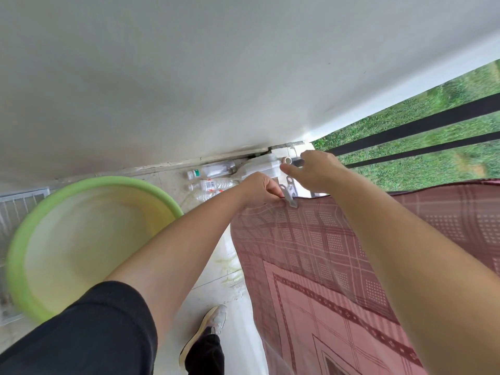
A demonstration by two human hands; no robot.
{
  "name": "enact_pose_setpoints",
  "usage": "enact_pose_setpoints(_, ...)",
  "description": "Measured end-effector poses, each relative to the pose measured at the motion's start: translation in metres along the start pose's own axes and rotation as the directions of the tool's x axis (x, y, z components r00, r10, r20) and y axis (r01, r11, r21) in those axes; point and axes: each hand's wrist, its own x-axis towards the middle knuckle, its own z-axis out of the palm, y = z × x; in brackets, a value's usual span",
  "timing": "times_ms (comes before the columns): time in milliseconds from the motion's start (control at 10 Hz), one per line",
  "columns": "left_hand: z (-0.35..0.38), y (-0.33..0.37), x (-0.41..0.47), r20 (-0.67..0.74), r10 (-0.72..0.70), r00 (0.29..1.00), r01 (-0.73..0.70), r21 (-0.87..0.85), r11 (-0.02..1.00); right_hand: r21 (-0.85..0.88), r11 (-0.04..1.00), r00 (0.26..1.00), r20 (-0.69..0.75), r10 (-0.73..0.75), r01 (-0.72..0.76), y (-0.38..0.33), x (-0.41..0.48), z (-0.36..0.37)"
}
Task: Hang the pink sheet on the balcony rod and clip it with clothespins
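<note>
Resting left of the arms, a green tub (54,220) sits on the floor. The left hand (258,186) pinches a grey clothespin (290,197) onto the sheet (311,255), pink with checked borders, draped over the rod (290,159). Just beyond, the right hand (315,169) grips that rod's end.

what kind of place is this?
Likely a home balcony used for drying laundry: dark railing bars with grass beyond, a pink sheet draped over a rod, and a green wash basin.

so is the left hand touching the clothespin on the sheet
Touching. The head view shows the left hand with its fingertips pinched on the top of the grey clothespin, which sits on the upper edge of the pink sheet; no gap shows between them.
</note>
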Motion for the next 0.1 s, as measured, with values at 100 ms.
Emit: enact_pose_setpoints(100, -0.0002, 0.0043, -0.0111, -0.066, -0.002, 0.998, 0.011, 0.127, 0.992, 0.055, 0.998, 0.970, -0.244, -0.019, 0.034, -0.0041, -0.0098, -0.0030)
